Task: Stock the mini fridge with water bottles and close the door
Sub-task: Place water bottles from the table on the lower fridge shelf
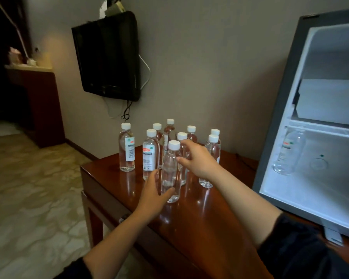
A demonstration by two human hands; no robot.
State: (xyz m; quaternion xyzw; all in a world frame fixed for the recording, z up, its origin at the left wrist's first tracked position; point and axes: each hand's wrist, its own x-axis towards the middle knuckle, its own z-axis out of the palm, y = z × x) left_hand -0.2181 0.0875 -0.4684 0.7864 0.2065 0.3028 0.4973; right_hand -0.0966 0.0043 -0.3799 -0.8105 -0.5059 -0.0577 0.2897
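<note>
On the wooden table (113, 178), your left hand (151, 196) curls loosely around the nearest bottle (170, 172), not yet clamped; your right hand (197, 160) spreads open beside another. Grip firmly, then carry rightward into the open fridge (270, 158).

A glossy, dark reddish wooden table (199, 214) stands against the grey wall, its polished top mirroring what rests on it. Nine clear water bottles (170, 172) with white caps stand upright in a loose cluster toward the far left part of the top; one bottle (127, 148) stands a little apart at the left edge of the group. On the right part of the top sits the mini fridge (310, 121), its white interior showing
</note>
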